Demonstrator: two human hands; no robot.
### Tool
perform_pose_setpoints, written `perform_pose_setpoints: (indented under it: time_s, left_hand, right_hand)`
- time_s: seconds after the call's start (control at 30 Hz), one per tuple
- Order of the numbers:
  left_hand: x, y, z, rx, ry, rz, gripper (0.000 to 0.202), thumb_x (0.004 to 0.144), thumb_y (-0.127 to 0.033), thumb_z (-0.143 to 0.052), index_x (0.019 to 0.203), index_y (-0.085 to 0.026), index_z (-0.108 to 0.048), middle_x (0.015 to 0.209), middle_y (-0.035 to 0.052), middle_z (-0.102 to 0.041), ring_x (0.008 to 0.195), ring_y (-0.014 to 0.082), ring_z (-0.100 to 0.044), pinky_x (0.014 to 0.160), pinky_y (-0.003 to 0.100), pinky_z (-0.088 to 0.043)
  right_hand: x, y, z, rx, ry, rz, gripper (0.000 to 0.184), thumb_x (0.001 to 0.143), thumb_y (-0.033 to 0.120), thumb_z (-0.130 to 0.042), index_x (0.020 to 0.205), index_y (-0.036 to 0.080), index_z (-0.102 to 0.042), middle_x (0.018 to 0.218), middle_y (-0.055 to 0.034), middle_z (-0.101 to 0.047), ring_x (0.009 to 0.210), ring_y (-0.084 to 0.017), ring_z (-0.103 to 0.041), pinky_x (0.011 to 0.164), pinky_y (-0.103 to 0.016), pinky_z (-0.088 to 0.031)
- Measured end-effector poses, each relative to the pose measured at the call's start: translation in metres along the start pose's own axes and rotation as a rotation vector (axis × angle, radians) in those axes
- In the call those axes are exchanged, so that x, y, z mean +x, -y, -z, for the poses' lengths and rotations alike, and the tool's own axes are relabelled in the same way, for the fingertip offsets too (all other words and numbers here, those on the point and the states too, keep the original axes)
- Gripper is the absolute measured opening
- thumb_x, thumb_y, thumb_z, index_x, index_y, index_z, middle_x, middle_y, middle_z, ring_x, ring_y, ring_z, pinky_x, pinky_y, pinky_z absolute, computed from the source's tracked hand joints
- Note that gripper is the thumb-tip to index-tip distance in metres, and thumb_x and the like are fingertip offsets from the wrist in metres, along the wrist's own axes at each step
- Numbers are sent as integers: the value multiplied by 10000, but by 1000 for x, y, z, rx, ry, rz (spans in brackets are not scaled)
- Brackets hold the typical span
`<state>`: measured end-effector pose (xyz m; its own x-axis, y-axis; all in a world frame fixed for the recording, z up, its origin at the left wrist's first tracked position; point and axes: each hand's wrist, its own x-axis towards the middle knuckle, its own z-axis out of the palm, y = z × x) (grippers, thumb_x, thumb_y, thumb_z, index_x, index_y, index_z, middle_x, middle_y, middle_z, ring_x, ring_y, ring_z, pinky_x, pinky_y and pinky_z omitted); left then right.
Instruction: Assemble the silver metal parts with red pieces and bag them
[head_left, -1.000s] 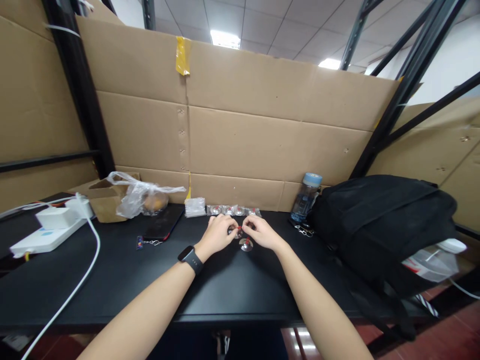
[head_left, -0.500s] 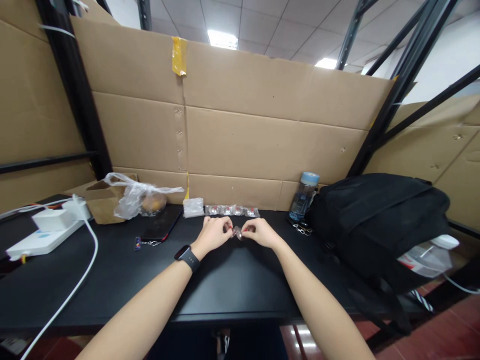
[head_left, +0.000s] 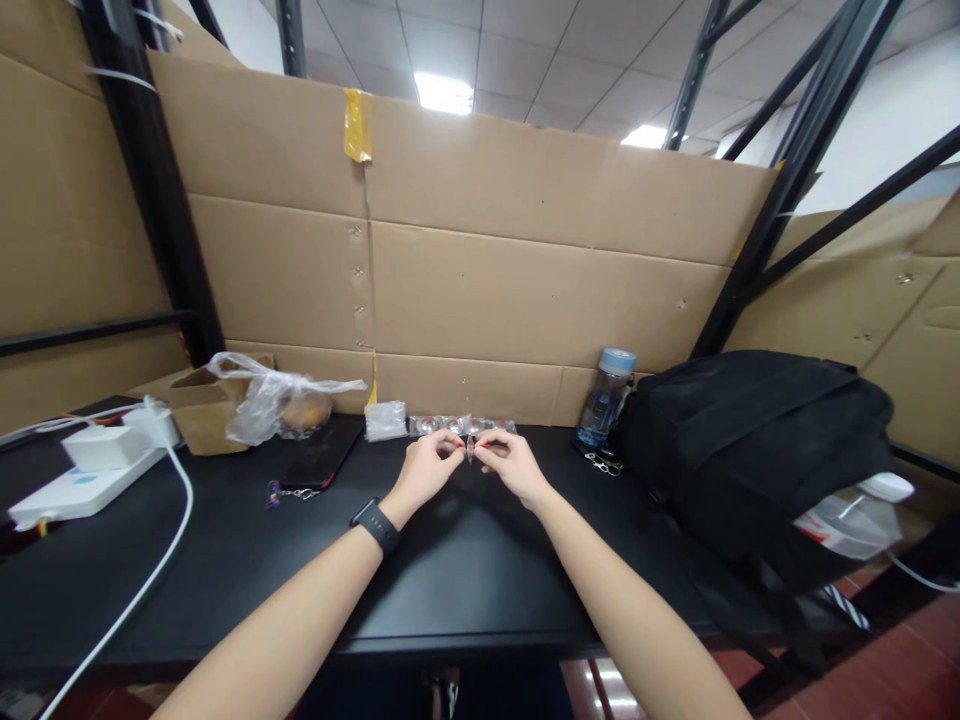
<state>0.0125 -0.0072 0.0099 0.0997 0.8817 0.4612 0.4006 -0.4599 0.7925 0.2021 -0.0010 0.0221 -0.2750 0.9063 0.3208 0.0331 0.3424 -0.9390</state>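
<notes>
My left hand (head_left: 427, 466), with a black smartwatch (head_left: 375, 524) on its wrist, and my right hand (head_left: 508, 464) meet above the black table (head_left: 315, 560). Both pinch one small clear piece with red on it (head_left: 470, 448) between their fingertips, held just off the tabletop. Right behind the hands, a row of several similar small clear pieces with red (head_left: 450, 425) lies against the cardboard wall. A small clear bag (head_left: 387, 420) lies at the left end of that row.
A black backpack (head_left: 757, 440) fills the right side, a blue-capped water bottle (head_left: 606, 397) and keys (head_left: 600, 461) beside it. To the left lie a phone (head_left: 322, 452), a plastic bag on a cardboard box (head_left: 262, 400), a white power strip (head_left: 79, 478) and cable (head_left: 142, 590). Cardboard walls (head_left: 525, 280) enclose the back.
Both hands have lifted slightly and moved away from me towards the row of pieces. The round clear piece that hung below the fingers a second ago is now drawn up between the fingertips.
</notes>
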Motion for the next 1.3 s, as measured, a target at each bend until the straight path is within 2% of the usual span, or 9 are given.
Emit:
perform_pose_setpoints:
  time_s: [0.1,0.3,0.43,0.53,0.6,0.67,0.8,0.97,1.3]
  left_hand:
    - [0,0,0,-25,11,1,144,828,-341,-624,894,-224,-677,873,23,-765,851,199,-724,816,298,-528]
    - [-1,1,-1,13,28,-6,147,833,-330,-611,911,-229,-684,861,7,-767,847,198,-725,832,301,-513]
    - [-1,-3,3,102,107,1,174,852,-341,-585,939,-232,-689,891,21,-764,855,207,-715,847,320,-501]
    - [4,-7,24,359,118,-78,299,778,-302,-659,1074,-266,-677,1079,46,-733,1028,264,-664,927,383,-453]
    - [8,-4,47,568,-12,-121,477,730,-215,-661,1199,-291,-615,1271,66,-643,1226,315,-543,977,435,-397]
    - [13,4,70,705,-118,-49,444,763,-184,-600,1192,-297,-602,1259,69,-631,1229,319,-522,972,458,-376]
    - [18,28,94,883,-54,81,357,783,-195,-587,1124,-286,-645,1268,83,-607,1157,338,-526,936,450,-373]
    - [16,47,92,981,-82,122,391,814,-211,-555,1192,-263,-642,1275,122,-612,1138,341,-500,912,447,-354]
    - [18,54,92,996,-155,142,288,892,-296,-463,917,-244,-746,1035,127,-718,1058,333,-520,897,456,-304]
  right_hand:
    - [-2,1,-2,63,33,-60,360,711,469,-796,864,173,-657,1196,-87,-660,815,-187,-723,615,-273,-607]
    - [-4,0,0,143,95,-141,467,771,369,-779,1198,257,-629,1165,-80,-639,733,-161,-744,614,-258,-608]
    - [-5,0,1,132,137,-154,493,749,335,-801,1208,225,-660,1125,-88,-651,756,-166,-739,676,-285,-611]
    - [-3,-4,2,95,114,-100,574,655,307,-862,1189,221,-670,1111,-77,-658,743,-164,-723,674,-298,-604]
    - [-1,-7,4,51,58,-84,575,644,306,-863,1180,225,-674,1117,-76,-653,719,-156,-711,657,-298,-595]
    - [2,-9,10,-18,4,-77,546,681,321,-833,1194,234,-670,1132,-80,-648,699,-144,-694,643,-301,-585]
    - [6,-10,30,-325,-11,66,469,706,271,-797,1161,219,-697,1083,-69,-664,741,-138,-655,730,-321,-566]
    - [5,-5,46,-679,82,229,434,684,197,-796,1112,230,-731,1090,-63,-651,865,-162,-635,853,-332,-518]
    - [1,-1,45,-679,151,139,573,633,218,-833,1184,209,-679,1004,-32,-698,735,-125,-606,747,-270,-498]
